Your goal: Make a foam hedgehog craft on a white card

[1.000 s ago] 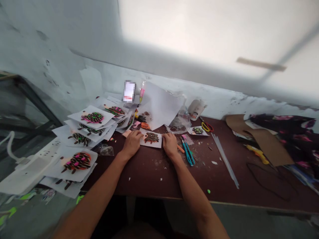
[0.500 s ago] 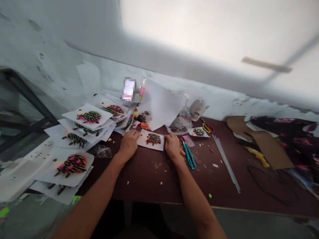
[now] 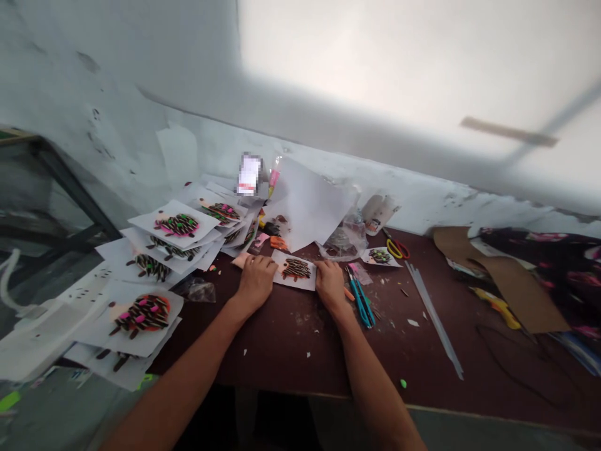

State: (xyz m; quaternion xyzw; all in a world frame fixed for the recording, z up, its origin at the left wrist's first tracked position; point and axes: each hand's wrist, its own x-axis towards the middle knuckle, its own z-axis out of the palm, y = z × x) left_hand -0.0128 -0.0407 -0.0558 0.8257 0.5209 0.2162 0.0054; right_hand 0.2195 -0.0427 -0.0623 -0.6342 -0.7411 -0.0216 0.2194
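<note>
A small white card [image 3: 278, 279] with a hedgehog picture [image 3: 297, 269] lies on the dark brown table between my hands. The hedgehog has a pale face and brown and black stick-like spines. Closed at the card's left edge is my left hand [image 3: 256, 279], beside a pale peach piece [image 3: 241, 260]. My right hand [image 3: 330, 282], fingers curled, holds the right edge. Parts of both edges are hidden under the fingers. Just right of that hand lie a teal-handled cutting tool [image 3: 361, 300] and a small orange stick [image 3: 349, 294].
Hedgehog pictures on white sheets [image 3: 206, 227] are piled at left. A plastic bag [image 3: 345, 241] and large white paper [image 3: 305, 200] stand behind the card. Yellow-and-red scissors [image 3: 397, 247], clear glue sticks [image 3: 434, 319], a yellow glue gun [image 3: 496, 307] and brown cardboard [image 3: 526, 300] lie rightward.
The camera view has shifted slightly, so everything appears a little farther right and lower. Both hands stay at the card's edges.
</note>
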